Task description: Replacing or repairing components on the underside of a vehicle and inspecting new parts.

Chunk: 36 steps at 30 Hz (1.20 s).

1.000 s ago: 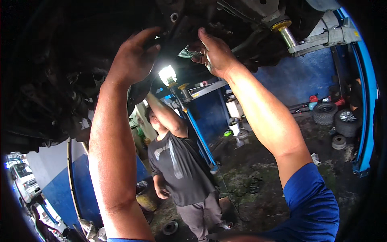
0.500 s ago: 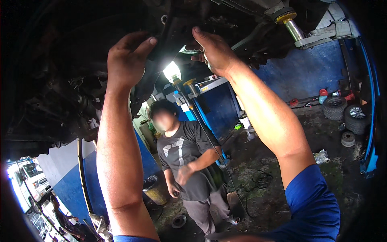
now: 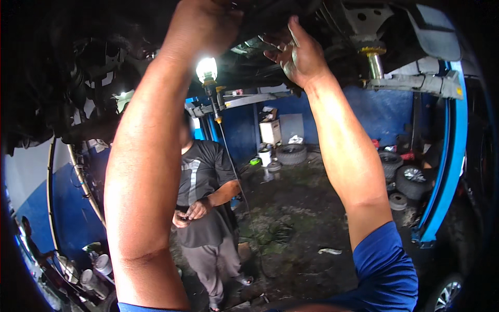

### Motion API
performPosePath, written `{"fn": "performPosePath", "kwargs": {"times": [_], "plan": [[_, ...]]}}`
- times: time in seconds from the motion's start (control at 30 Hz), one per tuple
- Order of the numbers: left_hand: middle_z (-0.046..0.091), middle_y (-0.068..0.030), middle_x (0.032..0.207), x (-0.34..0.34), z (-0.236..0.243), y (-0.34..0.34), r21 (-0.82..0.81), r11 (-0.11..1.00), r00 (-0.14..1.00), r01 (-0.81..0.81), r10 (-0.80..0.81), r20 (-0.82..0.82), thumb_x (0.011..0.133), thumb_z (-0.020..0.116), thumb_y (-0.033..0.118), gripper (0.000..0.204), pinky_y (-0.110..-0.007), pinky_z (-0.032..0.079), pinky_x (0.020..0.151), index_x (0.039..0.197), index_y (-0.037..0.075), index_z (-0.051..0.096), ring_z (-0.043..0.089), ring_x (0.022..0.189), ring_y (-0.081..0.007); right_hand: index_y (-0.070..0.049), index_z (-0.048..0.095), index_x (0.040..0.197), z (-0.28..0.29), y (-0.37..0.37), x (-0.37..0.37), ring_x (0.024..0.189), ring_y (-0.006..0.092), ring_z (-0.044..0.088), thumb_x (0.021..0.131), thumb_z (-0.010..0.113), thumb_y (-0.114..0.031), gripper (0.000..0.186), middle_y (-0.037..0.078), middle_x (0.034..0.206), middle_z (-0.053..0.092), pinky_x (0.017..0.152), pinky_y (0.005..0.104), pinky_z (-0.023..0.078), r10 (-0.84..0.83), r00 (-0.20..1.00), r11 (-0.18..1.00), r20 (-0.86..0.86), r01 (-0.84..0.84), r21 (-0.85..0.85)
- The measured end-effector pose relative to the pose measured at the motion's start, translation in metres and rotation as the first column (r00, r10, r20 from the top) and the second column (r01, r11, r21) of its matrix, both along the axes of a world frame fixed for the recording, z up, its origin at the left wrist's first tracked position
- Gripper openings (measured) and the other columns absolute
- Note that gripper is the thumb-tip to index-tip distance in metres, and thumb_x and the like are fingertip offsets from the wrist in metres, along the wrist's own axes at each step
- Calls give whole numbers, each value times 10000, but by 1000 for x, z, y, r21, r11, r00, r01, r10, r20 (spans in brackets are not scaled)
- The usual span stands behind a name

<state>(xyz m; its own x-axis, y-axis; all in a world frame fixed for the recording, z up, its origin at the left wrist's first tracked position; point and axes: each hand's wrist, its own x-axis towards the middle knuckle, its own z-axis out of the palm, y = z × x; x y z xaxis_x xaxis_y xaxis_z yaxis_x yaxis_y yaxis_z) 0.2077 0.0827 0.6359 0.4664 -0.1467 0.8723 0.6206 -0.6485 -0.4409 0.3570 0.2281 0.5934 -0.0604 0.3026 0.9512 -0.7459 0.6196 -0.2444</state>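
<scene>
Both my arms reach up under a raised vehicle, toward its dark underbody (image 3: 265, 18). My left hand (image 3: 200, 28) is high at the top edge, blurred; its fingertips are lost among the dark parts, so its grip is unclear. My right hand (image 3: 299, 57) is held a little lower and to the right, thumb up and fingers apart, with nothing visible in it, just beneath the underbody. A lit work lamp (image 3: 207, 70) on a hanging cable shines below my left hand.
A co-worker (image 3: 205, 177) stands facing me, hands together at the waist. A blue lift post (image 3: 439, 161) and lift arm (image 3: 416, 83) are at the right. Tires (image 3: 291, 155), buckets and boxes line the blue wall (image 3: 343, 119). Cluttered containers (image 3: 91, 281) sit at lower left.
My left hand has risen to the top edge, and my right hand has shifted rightward. The co-worker's raised arm has come down, hands now meeting at the waist. The view has turned.
</scene>
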Motion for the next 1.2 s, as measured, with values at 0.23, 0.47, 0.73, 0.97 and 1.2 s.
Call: {"fn": "performPosePath", "kwargs": {"times": [0.23, 0.47, 0.73, 0.97, 1.2], "plan": [[664, -169, 934, -6, 0, 5, 71, 988, 987, 135, -141, 83, 774, 631, -21, 229, -326, 517, 761, 995, 11, 682, 666, 850, -285, -130, 549, 1171, -2, -3, 0, 1000, 238, 584, 916, 568, -498, 449, 79, 1092, 599, 784, 441, 482, 13, 999, 1000, 44, -12, -13], [639, -190, 931, -10, 3, 16, 259, 955, 985, 146, -166, 54, 760, 593, 34, 191, -417, 508, 812, 931, 23, 680, 614, 909, -376, -108, 528, 1220, -4, -7, 0, 1144, 263, 494, 905, 474, -622, 605, 106, 1227, 551, 888, 452, 435, -78, 994, 994, 72, 83, -66], [605, -209, 1016, -11, 4, 23, 79, 975, 973, 209, -216, 84, 754, 602, 44, 206, -405, 501, 824, 939, 33, 693, 602, 930, -386, -116, 523, 1254, -5, -13, 5, 1160, 230, 485, 918, 454, -609, 601, 68, 1270, 537, 934, 457, 396, -60, 992, 994, 113, 69, -80], [670, -90, 1055, -11, 7, 20, -8, 996, 989, 90, -88, 117, 753, 682, 188, 261, -378, 508, 877, 1008, 149, 718, 626, 1019, -285, -119, 504, 1285, -5, -16, 5, 1152, 266, 502, 905, 473, -619, 629, 99, 1277, 539, 882, 451, 431, -68, 993, 993, 94, 77, -92], [648, -131, 1076, -16, 1, 18, -39, 990, 990, 135, -133, 54, 668, 756, 203, 414, -394, 497, 903, 1072, 132, 694, 604, 1063, -292, -132, 519, 1285, -6, -21, 0, 1150, 237, 515, 929, 459, -577, 574, 46, 1263, 567, 923, 458, 420, -49, 997, 986, 61, 58, -153]]}}
